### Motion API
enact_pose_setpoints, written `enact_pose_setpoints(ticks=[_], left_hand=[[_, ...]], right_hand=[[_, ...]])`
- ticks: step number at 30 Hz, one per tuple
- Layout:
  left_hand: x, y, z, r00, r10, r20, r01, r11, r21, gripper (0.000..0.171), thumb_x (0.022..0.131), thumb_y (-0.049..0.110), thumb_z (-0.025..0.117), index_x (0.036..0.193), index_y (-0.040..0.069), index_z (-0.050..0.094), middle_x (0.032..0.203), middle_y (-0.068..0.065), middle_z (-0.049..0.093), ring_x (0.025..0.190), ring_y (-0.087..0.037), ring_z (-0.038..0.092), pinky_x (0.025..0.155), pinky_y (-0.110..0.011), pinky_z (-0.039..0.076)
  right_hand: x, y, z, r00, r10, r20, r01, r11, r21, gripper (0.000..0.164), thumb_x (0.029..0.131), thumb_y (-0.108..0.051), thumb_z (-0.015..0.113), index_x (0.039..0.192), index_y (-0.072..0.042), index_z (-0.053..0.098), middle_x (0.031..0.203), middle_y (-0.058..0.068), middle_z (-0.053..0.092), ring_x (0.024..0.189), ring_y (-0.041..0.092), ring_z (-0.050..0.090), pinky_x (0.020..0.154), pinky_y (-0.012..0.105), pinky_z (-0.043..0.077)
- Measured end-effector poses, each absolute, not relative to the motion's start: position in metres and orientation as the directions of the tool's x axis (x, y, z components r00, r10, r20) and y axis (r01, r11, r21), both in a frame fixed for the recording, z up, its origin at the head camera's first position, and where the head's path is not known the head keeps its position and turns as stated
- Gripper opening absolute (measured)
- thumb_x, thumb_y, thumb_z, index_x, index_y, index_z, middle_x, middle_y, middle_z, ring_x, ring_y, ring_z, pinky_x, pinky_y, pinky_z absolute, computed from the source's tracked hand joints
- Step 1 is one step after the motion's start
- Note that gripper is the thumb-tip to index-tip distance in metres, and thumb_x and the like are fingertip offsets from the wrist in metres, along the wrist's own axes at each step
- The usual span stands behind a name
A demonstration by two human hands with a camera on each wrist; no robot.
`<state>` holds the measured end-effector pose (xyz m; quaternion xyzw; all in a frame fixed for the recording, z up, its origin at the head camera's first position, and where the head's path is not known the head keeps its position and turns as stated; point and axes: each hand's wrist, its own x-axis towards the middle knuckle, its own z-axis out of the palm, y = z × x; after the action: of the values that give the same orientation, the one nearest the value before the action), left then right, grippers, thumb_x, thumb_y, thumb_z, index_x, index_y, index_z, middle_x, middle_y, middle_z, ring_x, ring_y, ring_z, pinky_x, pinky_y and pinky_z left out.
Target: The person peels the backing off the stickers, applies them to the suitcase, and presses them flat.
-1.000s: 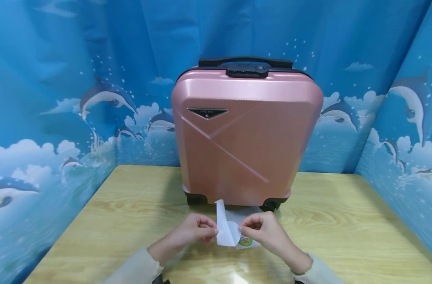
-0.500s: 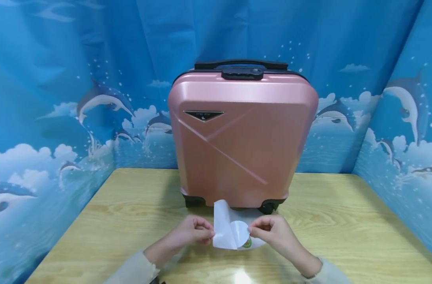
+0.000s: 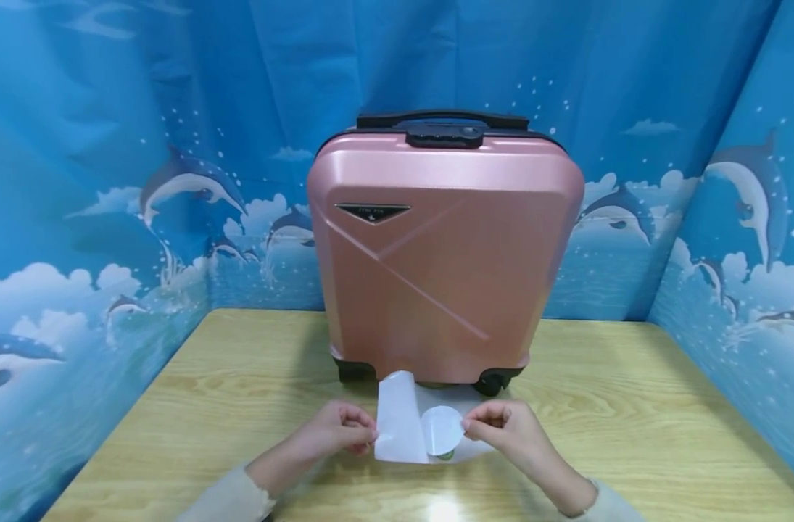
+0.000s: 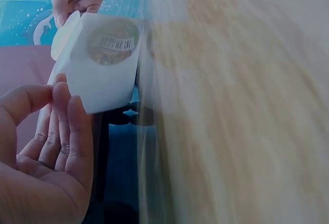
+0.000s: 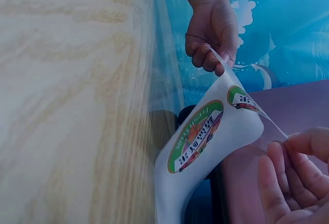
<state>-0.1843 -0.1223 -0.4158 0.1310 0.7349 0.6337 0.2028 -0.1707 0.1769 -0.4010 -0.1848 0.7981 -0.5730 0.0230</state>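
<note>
Between finger and thumb my left hand (image 3: 341,429) pinches the left edge of a white backing sheet (image 3: 395,424), which curls up and back. My right hand (image 3: 509,428) pinches the right edge of a round sticker (image 3: 444,431), its white back facing up. That sticker is partly lifted off, its left side still on the folded sheet. From the right wrist view, its printed face (image 5: 241,99) shows a green rim. Another round fruit sticker (image 5: 198,136), with green rim and lettering, lies flat on the same sheet. The sheet's right part sits beneath my right fingers.
Just behind the hands a pink hard-shell suitcase (image 3: 445,261) stands upright on the wooden table (image 3: 253,377). Its black wheels (image 3: 494,381) are close to the sheet. Blue dolphin-print curtains (image 3: 273,109) enclose the back and sides.
My left hand has moved left with the backing sheet, folding it back further. My right hand has shifted slightly right, and more of the round sticker's white back now shows.
</note>
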Motion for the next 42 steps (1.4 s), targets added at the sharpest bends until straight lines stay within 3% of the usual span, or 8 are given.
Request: enact_pose_setpoints(ticks=[12, 20, 28, 36, 42], left_hand=[[-0.184, -0.141, -0.412, -0.873, 0.464, -0.154, -0.049, 0.231, 0.972, 0.019, 0.084, 0.005, 0.064, 0.087, -0.014, 0.064, 0.069, -0.001, 0.065, 0.062, -0.008, 0.059, 0.061, -0.022, 0.053], [-0.186, -0.154, -0.405, -0.870, 0.475, -0.129, 0.035, 0.321, 0.946, 0.019, 0.085, 0.006, 0.063, 0.089, -0.012, 0.066, 0.074, -0.006, 0.067, 0.064, -0.008, 0.057, 0.060, -0.023, 0.051], [-0.189, -0.154, -0.395, -0.879, 0.464, -0.106, 0.047, 0.305, 0.951, 0.021, 0.085, 0.007, 0.064, 0.094, -0.012, 0.065, 0.082, -0.013, 0.070, 0.073, -0.016, 0.065, 0.068, -0.030, 0.057], [-0.185, -0.133, -0.383, -0.871, 0.491, 0.006, 0.148, 0.250, 0.957, 0.023, 0.085, 0.007, 0.063, 0.099, -0.011, 0.065, 0.089, -0.013, 0.071, 0.078, -0.018, 0.066, 0.072, -0.032, 0.057], [-0.185, -0.110, -0.368, -0.883, 0.468, 0.035, 0.158, 0.225, 0.961, 0.021, 0.086, 0.015, 0.068, 0.097, -0.003, 0.069, 0.085, -0.009, 0.071, 0.075, -0.017, 0.065, 0.069, -0.028, 0.055]], right_hand=[[-0.171, 0.182, -0.399, -0.937, -0.293, 0.190, -0.269, 0.257, -0.928, 0.014, 0.084, -0.005, 0.067, 0.087, 0.008, 0.068, 0.076, 0.005, 0.070, 0.066, 0.004, 0.062, 0.063, 0.026, 0.055], [-0.172, 0.177, -0.393, -0.953, -0.248, 0.176, -0.241, 0.265, -0.933, 0.013, 0.083, -0.006, 0.069, 0.088, 0.006, 0.068, 0.077, 0.000, 0.070, 0.067, 0.006, 0.062, 0.064, 0.026, 0.055], [-0.172, 0.172, -0.386, -0.957, -0.220, 0.191, -0.240, 0.221, -0.945, 0.016, 0.084, -0.009, 0.069, 0.089, 0.007, 0.068, 0.078, 0.004, 0.070, 0.070, 0.012, 0.066, 0.068, 0.028, 0.056], [-0.172, 0.166, -0.388, -0.921, -0.200, 0.335, -0.371, 0.189, -0.909, 0.010, 0.084, -0.006, 0.069, 0.085, 0.003, 0.069, 0.074, 0.000, 0.070, 0.067, 0.010, 0.065, 0.063, 0.027, 0.055], [-0.173, 0.158, -0.389, -0.888, -0.181, 0.423, -0.452, 0.166, -0.877, 0.004, 0.082, 0.000, 0.069, 0.084, 0.003, 0.069, 0.072, -0.002, 0.068, 0.065, 0.006, 0.064, 0.060, 0.023, 0.054]])
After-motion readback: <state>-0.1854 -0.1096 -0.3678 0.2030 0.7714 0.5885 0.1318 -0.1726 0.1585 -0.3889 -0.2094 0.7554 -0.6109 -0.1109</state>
